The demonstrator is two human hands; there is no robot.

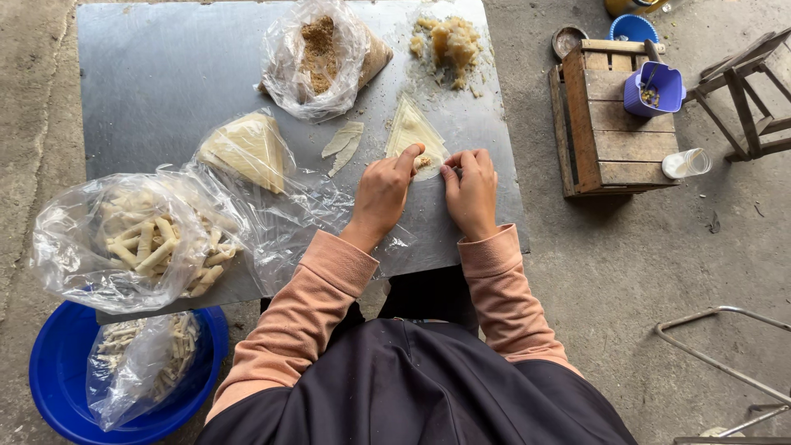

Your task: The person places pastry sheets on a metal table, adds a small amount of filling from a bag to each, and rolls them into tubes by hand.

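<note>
Both hands work at the near edge of the metal table point(165, 74). The left hand point(383, 191) and the right hand point(471, 191) pinch the near end of a thin, pale triangular wrapper point(409, 128), fingertips curled onto it where a small lump of filling shows between them — the roll looks only just begun, with most of the sheet lying flat toward the far side.

A good deal seems done already: a clear bag of finished rolls point(144, 243) sits at the near left, short pale sticks piled inside, and a second bag of rolls point(140, 363) rests in a blue basin point(49, 371) on the floor. What is left, by the look of it — a stack of wrappers point(247, 148) in crinkled plastic, two loose strips point(344, 144), a crumbly yellow heap of filling point(449, 41) at the far edge, and a bag of brown crumbs point(321, 53). A wooden crate point(606, 136) stands to the right.
</note>
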